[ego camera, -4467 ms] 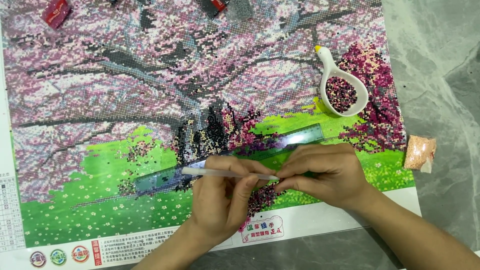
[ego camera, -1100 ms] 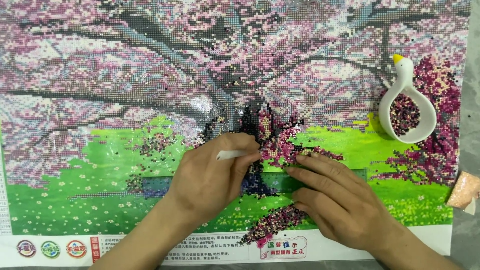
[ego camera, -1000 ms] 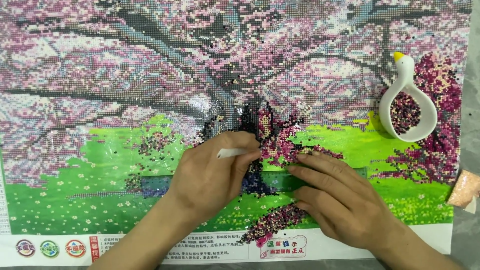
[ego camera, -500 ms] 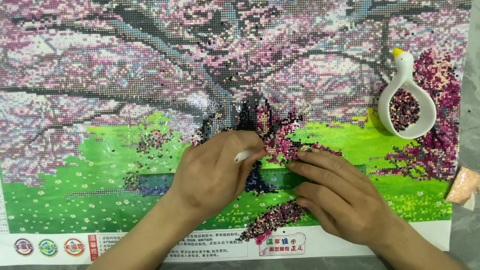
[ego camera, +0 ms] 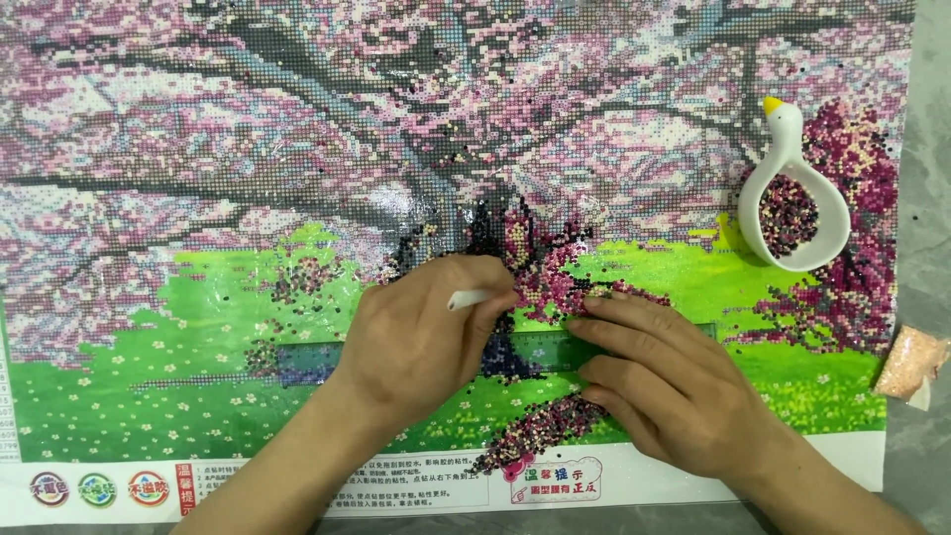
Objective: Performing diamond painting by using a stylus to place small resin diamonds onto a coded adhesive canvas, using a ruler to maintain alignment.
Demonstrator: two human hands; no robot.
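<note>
Near the canvas's bottom edge, the left hand grips a white pen, tip hidden among pink beads; the right hand lies flat, pinning the ruler. Pressing beads squarely against that steady edge should suit best.

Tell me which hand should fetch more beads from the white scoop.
Left, probably. The left hand holds the pen, so it can go to the scoop, while the right hand lies flat on the ruler, pinning it.
</note>
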